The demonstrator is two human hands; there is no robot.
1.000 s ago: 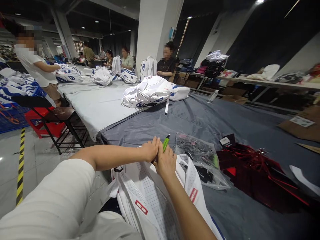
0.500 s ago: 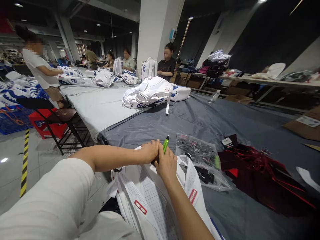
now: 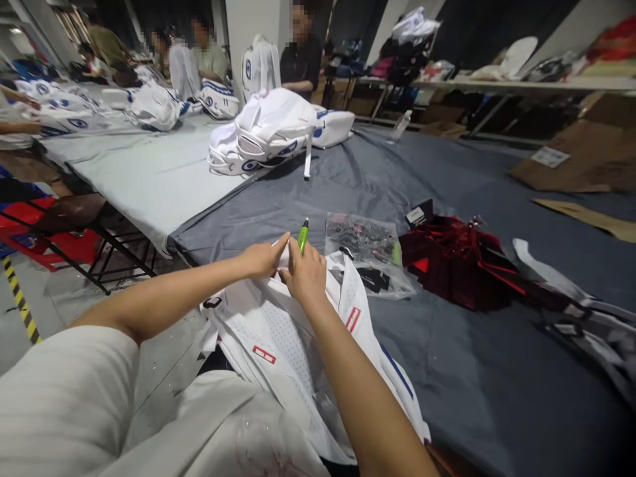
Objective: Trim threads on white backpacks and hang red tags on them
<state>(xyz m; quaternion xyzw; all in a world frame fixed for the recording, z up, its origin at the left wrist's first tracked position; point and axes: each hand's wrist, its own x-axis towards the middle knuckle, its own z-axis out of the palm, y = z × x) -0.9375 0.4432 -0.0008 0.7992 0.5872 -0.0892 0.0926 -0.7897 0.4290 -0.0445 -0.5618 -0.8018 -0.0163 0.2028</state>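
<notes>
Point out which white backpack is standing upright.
The backpack at the table's far end, beside the person in black. The backpacks nearer all lie flat, like the one under the hands.

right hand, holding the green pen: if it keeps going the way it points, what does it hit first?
Probably bare grey table cloth; the right hand and green pen point up-table, just left of the clear plastic bag. Farther on lies the white backpack. Depth unclear.

Backpack factory floor: long worktables (image 3: pixel 149 179), seated workers (image 3: pixel 303 53).
</notes>
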